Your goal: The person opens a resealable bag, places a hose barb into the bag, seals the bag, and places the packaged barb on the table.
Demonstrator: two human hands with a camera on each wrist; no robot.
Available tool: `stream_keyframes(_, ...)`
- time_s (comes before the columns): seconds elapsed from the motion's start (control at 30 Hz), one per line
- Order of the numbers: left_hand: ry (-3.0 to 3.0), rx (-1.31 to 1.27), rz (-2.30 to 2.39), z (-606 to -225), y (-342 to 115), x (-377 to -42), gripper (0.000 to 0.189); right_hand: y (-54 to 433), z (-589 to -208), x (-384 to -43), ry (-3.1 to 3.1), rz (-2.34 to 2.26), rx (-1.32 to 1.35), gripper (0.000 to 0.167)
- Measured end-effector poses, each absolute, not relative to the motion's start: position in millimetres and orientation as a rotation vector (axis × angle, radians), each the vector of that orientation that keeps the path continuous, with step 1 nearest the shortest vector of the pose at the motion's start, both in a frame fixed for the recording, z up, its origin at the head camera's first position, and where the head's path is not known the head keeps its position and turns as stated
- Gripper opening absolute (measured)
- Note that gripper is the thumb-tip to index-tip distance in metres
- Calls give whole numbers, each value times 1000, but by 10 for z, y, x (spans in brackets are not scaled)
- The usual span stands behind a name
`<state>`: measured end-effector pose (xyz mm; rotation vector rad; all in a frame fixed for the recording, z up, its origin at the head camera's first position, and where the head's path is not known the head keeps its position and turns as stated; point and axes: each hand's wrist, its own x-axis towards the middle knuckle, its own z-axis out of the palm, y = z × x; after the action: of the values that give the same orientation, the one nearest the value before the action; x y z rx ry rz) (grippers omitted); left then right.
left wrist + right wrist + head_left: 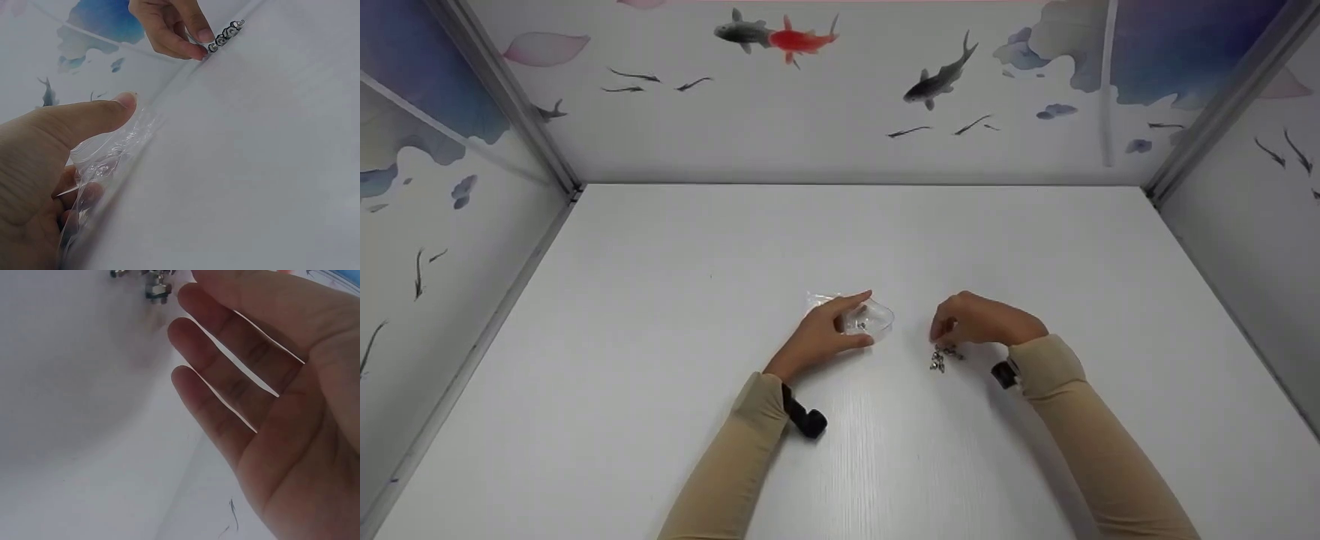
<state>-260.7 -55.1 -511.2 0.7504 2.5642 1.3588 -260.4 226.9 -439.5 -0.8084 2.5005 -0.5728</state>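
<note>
My left hand (819, 337) curls round a clear plastic bag (879, 319), thumb on the near side and fingers on the far side. The bag's mouth gapes toward the right, and a small metal piece (862, 325) shows inside. In the left wrist view the crinkled film of the bag (115, 154) lies between thumb and fingers. To the right, my right hand (979, 319) reaches down to a small pile of shiny metal bolts with nuts (937, 360). Its thumb and index finger pinch at the pile's edge; the other fingers stretch out straighter in the right wrist view.
A white table (660, 420) lies beneath both hands. White panels printed with fish (937, 79) stand along the back and sides, joined by grey metal posts (521, 105). Black camera straps (808, 421) sit at the wrists.
</note>
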Motion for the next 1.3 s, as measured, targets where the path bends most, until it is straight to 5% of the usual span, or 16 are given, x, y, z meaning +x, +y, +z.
stream_keyframes(1.3,2552,718,1355,-5096,-545,-2597,71,2133,-4429,-2639,2524,-474,-705,9)
